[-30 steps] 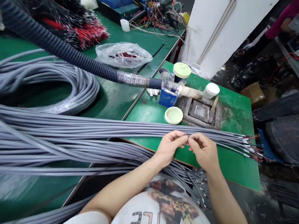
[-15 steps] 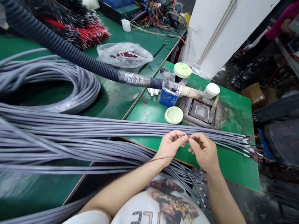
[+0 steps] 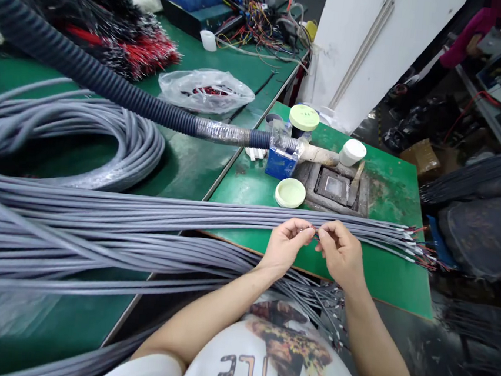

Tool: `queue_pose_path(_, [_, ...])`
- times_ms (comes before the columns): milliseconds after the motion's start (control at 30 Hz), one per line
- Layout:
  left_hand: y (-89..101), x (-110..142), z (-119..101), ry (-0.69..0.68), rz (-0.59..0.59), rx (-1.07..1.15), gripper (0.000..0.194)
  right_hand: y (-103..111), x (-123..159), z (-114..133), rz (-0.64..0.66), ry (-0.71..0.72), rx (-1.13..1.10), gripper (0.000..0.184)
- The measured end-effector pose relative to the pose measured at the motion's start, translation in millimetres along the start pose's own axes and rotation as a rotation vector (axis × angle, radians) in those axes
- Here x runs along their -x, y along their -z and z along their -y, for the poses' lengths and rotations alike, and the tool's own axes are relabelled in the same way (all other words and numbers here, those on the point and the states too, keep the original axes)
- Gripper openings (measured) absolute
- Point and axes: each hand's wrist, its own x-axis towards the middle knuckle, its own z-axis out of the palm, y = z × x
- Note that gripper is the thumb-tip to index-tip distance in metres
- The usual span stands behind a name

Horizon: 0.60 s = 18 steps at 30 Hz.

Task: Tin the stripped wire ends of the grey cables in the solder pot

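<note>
My left hand [image 3: 287, 245] and my right hand [image 3: 338, 250] meet fingertip to fingertip above the green bench. Both are closed in a pinch on thin wires [image 3: 315, 232], partly red, at the end of a cable; the fingers cover most of them. Just beyond my hands runs a bundle of grey cables [image 3: 212, 213], with stripped ends [image 3: 422, 249] fanning out at the right. A second, nearer bundle of grey cables [image 3: 208, 256] passes below my left forearm, its wire ends [image 3: 337, 303] hanging by my shirt.
A solder pot [image 3: 337, 186] lies beyond the cables, under the nozzle of a ribbed hose [image 3: 152, 104]. Around it are a shallow pale dish [image 3: 289, 193], a white cup [image 3: 352, 153] and a lidded jar [image 3: 304, 118]. Coiled cable [image 3: 139, 148] fills the left. A person [image 3: 473, 35] is at far right.
The whole view has shifted slightly left. My hands stay together, with the right fingers a little farther from the left and more of the red wire showing.
</note>
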Motion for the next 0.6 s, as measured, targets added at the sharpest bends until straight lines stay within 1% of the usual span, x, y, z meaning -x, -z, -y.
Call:
queue_pose_path(100, [-2.9,0,-1,0.001,-0.023,0.005,0.018,-1,-1,0,-0.017,0.012,0.073,0.014])
queue_pose_path(200, [-6.3,2,1,-0.028,-0.025,-0.012,0.018,-1,-4,1,-0.049,0.030,0.127,0.014])
queue_pose_path(300, [-10.8,4,7,-0.034,0.014,-0.030,0.019,4,-14,-3,-0.077,0.043,0.131,0.014])
queue_pose_path(400, [-12.8,7,13,-0.021,0.098,-0.065,0.022,20,-32,-12,-0.054,0.045,0.125,0.015])
queue_pose_path(467, [-10.1,8,13,-0.062,0.146,-0.157,0.026,36,-50,-22,-0.015,0.019,0.134,0.017])
queue_pose_path(533, [-3.4,8,11,-0.172,0.163,-0.308,0.025,54,-71,-32,0.030,-0.024,0.178,0.018])
queue_pose_path(600, [6.0,6,8,-0.311,0.153,-0.450,0.020,69,-94,-42,0.078,-0.054,0.285,0.019])
